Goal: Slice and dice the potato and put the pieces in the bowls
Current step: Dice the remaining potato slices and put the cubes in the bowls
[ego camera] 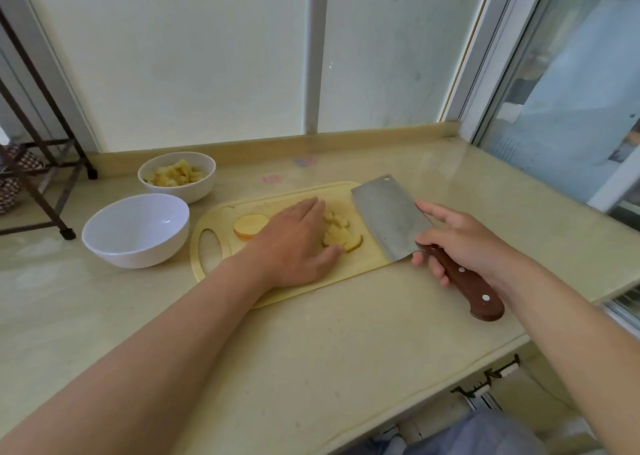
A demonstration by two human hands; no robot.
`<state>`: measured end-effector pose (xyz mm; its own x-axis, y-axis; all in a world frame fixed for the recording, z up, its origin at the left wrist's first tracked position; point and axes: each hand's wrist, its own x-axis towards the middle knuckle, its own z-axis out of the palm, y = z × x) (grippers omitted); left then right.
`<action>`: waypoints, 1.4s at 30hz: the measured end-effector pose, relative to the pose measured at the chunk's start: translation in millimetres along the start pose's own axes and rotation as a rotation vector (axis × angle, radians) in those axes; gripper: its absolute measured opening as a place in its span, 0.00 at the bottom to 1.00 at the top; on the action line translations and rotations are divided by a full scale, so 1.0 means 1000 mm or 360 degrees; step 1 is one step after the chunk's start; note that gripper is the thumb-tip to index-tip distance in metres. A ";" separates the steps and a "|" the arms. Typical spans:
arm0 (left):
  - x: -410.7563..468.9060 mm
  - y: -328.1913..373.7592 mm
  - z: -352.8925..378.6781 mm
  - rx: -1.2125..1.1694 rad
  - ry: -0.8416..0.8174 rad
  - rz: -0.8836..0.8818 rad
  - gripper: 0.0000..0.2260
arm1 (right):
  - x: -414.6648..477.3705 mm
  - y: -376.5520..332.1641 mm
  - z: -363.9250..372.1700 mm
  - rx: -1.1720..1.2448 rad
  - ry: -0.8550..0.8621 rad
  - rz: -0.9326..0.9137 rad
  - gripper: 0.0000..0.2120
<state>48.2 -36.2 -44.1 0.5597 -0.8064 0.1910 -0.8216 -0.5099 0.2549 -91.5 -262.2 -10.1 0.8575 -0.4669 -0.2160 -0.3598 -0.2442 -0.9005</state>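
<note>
Far bowl (187,193) holds dice; near bowl (138,253) holds nothing. Your left hand (294,243) lies flat, fingers straight, on cut pieces (341,238); right hand (460,243) grips cleaver (388,215). One slice (250,226) uncut on board (363,257).

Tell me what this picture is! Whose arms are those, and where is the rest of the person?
There is no machine here, only a person cooking. The camera sits on the person's head and looks down, so you see just their two arms, as if you were them. The left hand lies flat on the cutting board, with its fingers against a pile of cut potato pieces. A round potato slice lies on the board beside that hand. The right hand grips the wooden handle of a big knife. On the counter stand two white bowls. The far bowl has potato pieces in it, and the near bowl looks empty.
</note>
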 end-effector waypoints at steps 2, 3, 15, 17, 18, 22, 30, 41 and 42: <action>0.003 0.000 0.001 0.0085 -0.0149 -0.0009 0.37 | 0.002 0.000 0.003 -0.0051 -0.0023 -0.0006 0.34; 0.004 -0.001 0.003 0.0084 -0.0188 -0.0014 0.37 | 0.002 0.000 0.005 -0.0087 -0.0035 -0.0019 0.34; 0.009 -0.012 0.009 -0.0230 0.0044 0.0073 0.24 | -0.010 -0.012 0.028 -0.0639 -0.0179 -0.0248 0.23; 0.007 -0.010 0.007 -0.0229 0.0079 0.0063 0.27 | -0.011 -0.011 0.027 -0.0641 -0.0179 -0.0236 0.24; 0.006 -0.009 0.006 -0.0208 0.0085 0.0046 0.30 | -0.011 -0.011 0.028 -0.0633 -0.0172 -0.0228 0.24; 0.008 0.000 0.001 -0.0026 -0.0155 -0.0105 0.39 | -0.011 -0.009 0.030 -0.0531 -0.0117 -0.0199 0.23; 0.013 -0.007 0.004 -0.0297 -0.0116 -0.0087 0.36 | -0.011 -0.006 0.032 -0.0571 -0.0095 -0.0207 0.21; 0.021 -0.005 0.003 -0.0173 -0.0257 -0.0068 0.40 | -0.011 -0.003 0.031 -0.0569 -0.0069 -0.0189 0.21; 0.021 -0.006 0.004 -0.0207 -0.0241 -0.0056 0.40 | -0.010 -0.003 0.031 -0.0580 -0.0070 -0.0188 0.22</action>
<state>64.4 -51.3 -45.2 0.5571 -0.8296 0.0375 -0.7754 -0.5035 0.3812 -87.8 -230.2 -17.1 0.9131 -0.3825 -0.1416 -0.3576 -0.5838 -0.7289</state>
